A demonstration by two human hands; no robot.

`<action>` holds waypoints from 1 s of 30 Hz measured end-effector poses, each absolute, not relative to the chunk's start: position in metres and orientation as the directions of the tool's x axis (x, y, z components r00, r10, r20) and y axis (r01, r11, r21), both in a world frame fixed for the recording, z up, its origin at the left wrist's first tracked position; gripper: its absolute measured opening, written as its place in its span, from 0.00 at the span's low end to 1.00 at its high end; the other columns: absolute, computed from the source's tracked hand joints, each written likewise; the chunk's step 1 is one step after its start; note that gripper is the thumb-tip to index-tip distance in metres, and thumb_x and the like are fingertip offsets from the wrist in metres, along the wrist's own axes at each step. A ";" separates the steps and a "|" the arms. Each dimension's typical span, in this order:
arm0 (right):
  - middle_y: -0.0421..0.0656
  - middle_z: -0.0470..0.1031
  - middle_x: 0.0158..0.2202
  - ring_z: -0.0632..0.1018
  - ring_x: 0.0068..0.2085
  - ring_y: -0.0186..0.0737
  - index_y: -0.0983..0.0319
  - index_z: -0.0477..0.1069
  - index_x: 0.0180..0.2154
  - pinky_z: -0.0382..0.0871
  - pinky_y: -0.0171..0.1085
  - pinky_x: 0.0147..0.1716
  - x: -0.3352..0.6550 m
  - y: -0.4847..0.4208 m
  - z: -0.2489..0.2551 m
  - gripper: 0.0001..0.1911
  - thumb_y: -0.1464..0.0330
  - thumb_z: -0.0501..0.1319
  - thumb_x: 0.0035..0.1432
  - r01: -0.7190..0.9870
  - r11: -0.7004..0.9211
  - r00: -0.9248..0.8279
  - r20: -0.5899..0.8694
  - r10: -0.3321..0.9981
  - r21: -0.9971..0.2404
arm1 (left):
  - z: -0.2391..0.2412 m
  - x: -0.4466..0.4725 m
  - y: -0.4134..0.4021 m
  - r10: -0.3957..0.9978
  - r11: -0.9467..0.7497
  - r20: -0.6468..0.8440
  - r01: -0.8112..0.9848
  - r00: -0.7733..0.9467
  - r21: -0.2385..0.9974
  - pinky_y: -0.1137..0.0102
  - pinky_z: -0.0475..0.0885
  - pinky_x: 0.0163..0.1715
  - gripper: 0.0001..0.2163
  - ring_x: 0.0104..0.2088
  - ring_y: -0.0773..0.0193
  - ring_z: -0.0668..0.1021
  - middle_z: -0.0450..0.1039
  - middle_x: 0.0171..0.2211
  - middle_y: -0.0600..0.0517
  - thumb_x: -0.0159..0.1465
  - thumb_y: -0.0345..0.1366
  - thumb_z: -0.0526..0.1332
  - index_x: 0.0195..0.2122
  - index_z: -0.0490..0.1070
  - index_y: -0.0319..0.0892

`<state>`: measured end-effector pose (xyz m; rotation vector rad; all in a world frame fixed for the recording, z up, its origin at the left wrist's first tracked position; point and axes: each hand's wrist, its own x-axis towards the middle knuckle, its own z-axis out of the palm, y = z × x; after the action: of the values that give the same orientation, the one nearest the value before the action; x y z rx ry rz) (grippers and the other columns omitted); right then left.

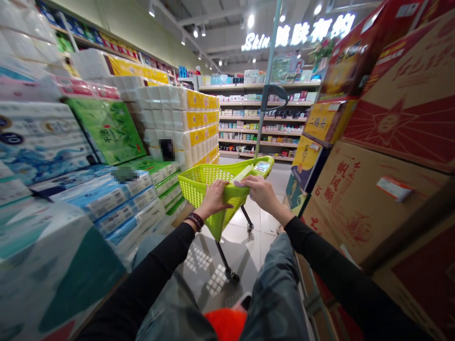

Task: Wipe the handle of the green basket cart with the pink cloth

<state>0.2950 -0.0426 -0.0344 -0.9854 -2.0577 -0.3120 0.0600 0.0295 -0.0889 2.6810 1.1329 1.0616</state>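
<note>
A lime-green plastic shopping cart [194, 177] with perforated basket walls stands in front of me, on dark legs with casters. My left hand [216, 196] is closed over the near left part of its rim, the thumb below the edge. My right hand [262, 192] is closed at the near right of the same rim. Under its fingertips shows a small pale purple piece, too small to name. A pale strip [243, 175] lies on the cart's handle just beyond the hands. Farther along the handle is a printed panel [262, 166].
Stacked tissue packs [117, 189] and toilet-roll packs [167, 104] line the left side. Cardboard cartons [355, 199] rise close on the right. A thin upright pole [266, 71] with a dark grip stands beyond the cart. Cosmetics shelves [234, 104] cross the back.
</note>
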 end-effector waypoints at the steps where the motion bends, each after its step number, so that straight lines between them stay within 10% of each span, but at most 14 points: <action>1: 0.44 0.84 0.45 0.80 0.43 0.44 0.55 0.85 0.44 0.71 0.43 0.47 0.291 -0.042 -0.036 0.21 0.79 0.54 0.67 0.759 0.637 -0.318 0.776 0.545 -0.136 | -0.092 0.067 0.026 0.631 -0.743 0.614 0.595 0.474 0.305 0.42 0.67 0.64 0.39 0.61 0.41 0.72 0.69 0.59 0.41 0.50 0.40 0.79 0.61 0.64 0.45; 6: 0.43 0.84 0.50 0.81 0.51 0.45 0.54 0.83 0.49 0.73 0.45 0.55 0.255 -0.048 -0.049 0.19 0.76 0.57 0.70 0.767 0.638 -0.329 0.816 0.476 -0.063 | -0.096 0.081 0.024 0.647 -0.694 0.655 0.657 0.389 0.295 0.47 0.69 0.63 0.28 0.56 0.46 0.74 0.72 0.51 0.42 0.54 0.22 0.65 0.56 0.67 0.43; 15: 0.47 0.78 0.62 0.74 0.66 0.44 0.56 0.73 0.64 0.67 0.47 0.70 0.264 -0.029 -0.095 0.23 0.75 0.54 0.74 0.620 0.709 -0.635 0.746 0.201 0.337 | -0.088 0.067 0.029 0.649 -0.695 0.640 0.662 0.411 0.280 0.51 0.71 0.61 0.21 0.54 0.47 0.75 0.74 0.51 0.44 0.57 0.29 0.66 0.53 0.71 0.44; 22: 0.53 0.77 0.61 0.74 0.66 0.50 0.61 0.73 0.63 0.68 0.58 0.67 0.314 0.001 -0.092 0.23 0.73 0.50 0.73 0.761 0.642 -0.076 0.969 0.235 -0.096 | -0.090 0.056 0.027 0.661 -0.699 0.652 0.619 0.371 0.358 0.51 0.71 0.60 0.28 0.54 0.47 0.75 0.72 0.51 0.46 0.52 0.29 0.70 0.54 0.69 0.45; 30: 0.52 0.80 0.56 0.78 0.60 0.49 0.58 0.78 0.57 0.72 0.53 0.64 0.264 -0.021 -0.091 0.21 0.76 0.53 0.71 0.695 0.718 -0.344 0.892 0.294 0.031 | -0.090 0.039 0.038 0.655 -0.716 0.650 0.590 0.385 0.372 0.50 0.71 0.59 0.28 0.55 0.46 0.75 0.72 0.51 0.46 0.50 0.28 0.71 0.52 0.68 0.44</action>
<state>0.2638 -0.0215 -0.0911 -0.7613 -1.9340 -0.5094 0.0392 0.0380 -0.0901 2.5472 1.1483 1.2530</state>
